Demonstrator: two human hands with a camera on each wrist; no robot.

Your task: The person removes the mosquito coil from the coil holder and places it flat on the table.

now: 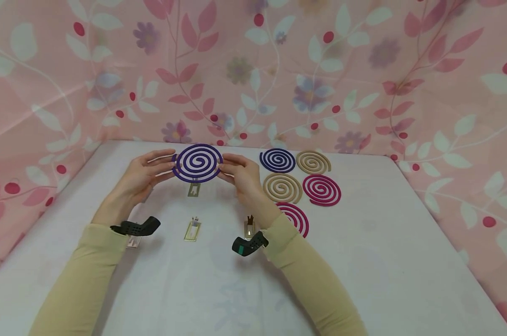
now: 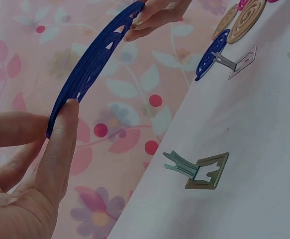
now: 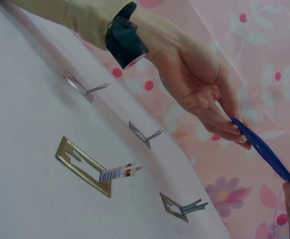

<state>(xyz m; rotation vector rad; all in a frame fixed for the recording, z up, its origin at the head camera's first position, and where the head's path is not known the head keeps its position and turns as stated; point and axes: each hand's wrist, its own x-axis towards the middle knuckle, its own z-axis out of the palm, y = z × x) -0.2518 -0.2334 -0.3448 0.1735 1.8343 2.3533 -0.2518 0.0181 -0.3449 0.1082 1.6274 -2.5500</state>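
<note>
A dark blue mosquito coil point(image 1: 199, 162) is held up off the table between both hands. My left hand point(image 1: 147, 173) pinches its left edge between thumb and fingers, and my right hand point(image 1: 242, 175) grips the opposite edge. From the left wrist, the coil point(image 2: 87, 64) looks thin and slightly bowed. Beneath it on the white table stands a small metal coil stand point(image 1: 194, 189) with an upright forked prong. Nearer to me are another stand point(image 1: 192, 230) and a third point(image 1: 249, 229) close to my right wrist.
Right of my right hand lie a blue coil point(image 1: 277, 160), two tan coils point(image 1: 314, 162) and two pink coils point(image 1: 322, 190), one partly hidden by my right forearm. A further stand point(image 1: 133, 241) sits below my left wrist. Pink floral cloth point(image 1: 245, 70) hangs behind the table.
</note>
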